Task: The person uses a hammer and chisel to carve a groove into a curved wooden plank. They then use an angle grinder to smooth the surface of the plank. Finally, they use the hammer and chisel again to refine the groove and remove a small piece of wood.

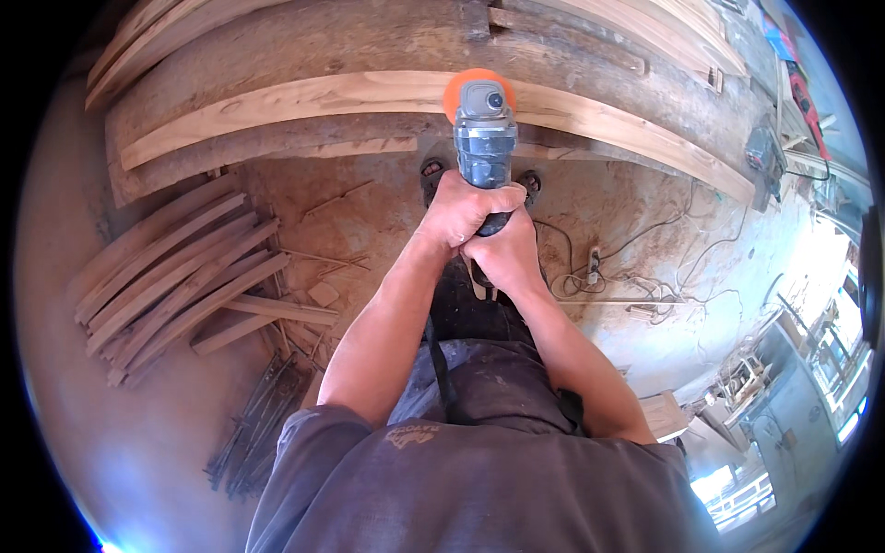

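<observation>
Both my hands are wrapped round a grey-blue angle grinder, straight ahead of my body. My left hand closes round the rear of its body, with the thumb lying across it. Just behind and to the right, my right hand grips the tail end, pressed against the left. An orange disc shows from under the grinder's grey head. It lies over a long, pale wooden plank and covers part of it. Whether the disc is spinning, I cannot tell.
The plank rests on a worn wooden bench, with more boards along its far side. Cut timber strips are piled on the floor at left. Cables and a socket strip lie at right. A power tool sits at the bench's right end.
</observation>
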{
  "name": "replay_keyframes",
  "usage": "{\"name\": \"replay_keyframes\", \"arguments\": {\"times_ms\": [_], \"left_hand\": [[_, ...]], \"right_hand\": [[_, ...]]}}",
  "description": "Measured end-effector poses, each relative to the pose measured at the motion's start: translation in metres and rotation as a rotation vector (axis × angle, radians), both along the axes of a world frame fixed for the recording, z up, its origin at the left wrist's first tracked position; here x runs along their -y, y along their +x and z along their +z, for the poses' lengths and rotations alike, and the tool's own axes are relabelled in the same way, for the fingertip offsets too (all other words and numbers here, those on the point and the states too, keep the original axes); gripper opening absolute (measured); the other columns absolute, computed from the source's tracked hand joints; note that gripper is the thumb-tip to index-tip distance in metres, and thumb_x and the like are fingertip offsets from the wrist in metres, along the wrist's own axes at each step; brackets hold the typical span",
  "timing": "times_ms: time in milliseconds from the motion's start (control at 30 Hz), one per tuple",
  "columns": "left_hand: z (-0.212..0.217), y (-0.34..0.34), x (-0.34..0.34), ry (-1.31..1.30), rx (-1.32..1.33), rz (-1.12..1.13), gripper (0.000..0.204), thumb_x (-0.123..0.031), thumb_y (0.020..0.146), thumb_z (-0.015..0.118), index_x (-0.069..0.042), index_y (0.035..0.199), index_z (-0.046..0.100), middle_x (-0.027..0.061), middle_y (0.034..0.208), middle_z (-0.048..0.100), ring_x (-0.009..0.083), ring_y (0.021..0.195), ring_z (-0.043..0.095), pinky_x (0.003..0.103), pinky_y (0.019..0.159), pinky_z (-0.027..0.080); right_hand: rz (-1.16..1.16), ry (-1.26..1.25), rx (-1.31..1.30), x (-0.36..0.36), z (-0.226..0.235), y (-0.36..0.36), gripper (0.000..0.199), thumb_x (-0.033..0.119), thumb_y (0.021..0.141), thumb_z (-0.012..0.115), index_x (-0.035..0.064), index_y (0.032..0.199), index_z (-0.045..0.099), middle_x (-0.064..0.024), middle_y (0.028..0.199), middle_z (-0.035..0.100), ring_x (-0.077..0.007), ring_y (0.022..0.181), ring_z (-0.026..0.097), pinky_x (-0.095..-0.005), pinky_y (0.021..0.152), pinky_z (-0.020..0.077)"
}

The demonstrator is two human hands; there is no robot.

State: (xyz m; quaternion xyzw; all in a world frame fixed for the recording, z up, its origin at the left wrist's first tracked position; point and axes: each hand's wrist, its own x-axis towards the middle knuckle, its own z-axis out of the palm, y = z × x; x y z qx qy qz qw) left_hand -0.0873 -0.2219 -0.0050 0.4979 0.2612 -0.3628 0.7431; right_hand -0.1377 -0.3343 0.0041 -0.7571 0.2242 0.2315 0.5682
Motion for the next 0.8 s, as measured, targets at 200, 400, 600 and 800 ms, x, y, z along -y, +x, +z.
{"name": "replay_keyframes", "arguments": {"times_ms": [200,400,600,800], "left_hand": [[0.005,0.010,0.021,0.011,0.005,-0.045,0.029,-0.014,0.076,0.085,0.003,0.098,0.076,0.0079,0.094,0.074,0.0159,0.083,0.069,0.035,0.076,0.057],[0.003,0.012,0.049,0.042,0.040,-0.115,0.026,-0.016,0.074,0.086,-0.002,0.090,0.073,0.0028,0.088,0.070,0.0132,0.078,0.064,0.034,0.073,0.054],[0.005,0.009,0.081,0.041,0.015,-0.158,0.027,-0.019,0.074,0.086,-0.001,0.089,0.072,0.0030,0.087,0.069,0.0134,0.077,0.062,0.034,0.073,0.053],[0.005,0.014,0.068,0.065,0.057,-0.157,0.028,-0.019,0.073,0.086,0.001,0.089,0.074,0.0040,0.085,0.071,0.0139,0.076,0.065,0.034,0.070,0.054]], "right_hand": [[-0.027,0.042,-0.073,0.021,-0.005,0.000,0.061,0.012,0.068,0.084,0.0001,0.122,0.059,-0.0152,0.106,0.074,-0.0274,0.101,0.074,-0.0388,0.089,0.0568],[-0.091,0.017,0.011,0.042,0.007,0.000,0.054,0.008,0.067,0.083,0.0003,0.115,0.060,-0.0117,0.101,0.072,-0.0230,0.095,0.071,-0.0370,0.083,0.0562],[-0.164,-0.006,0.028,0.068,0.010,-0.007,0.049,0.002,0.065,0.080,0.0004,0.109,0.058,-0.0066,0.094,0.069,-0.0174,0.086,0.069,-0.0339,0.075,0.0558],[-0.112,0.017,0.031,0.060,0.005,-0.003,0.059,0.010,0.069,0.081,-0.0009,0.122,0.057,-0.0158,0.101,0.072,-0.0263,0.095,0.073,-0.0383,0.086,0.0560]]}}
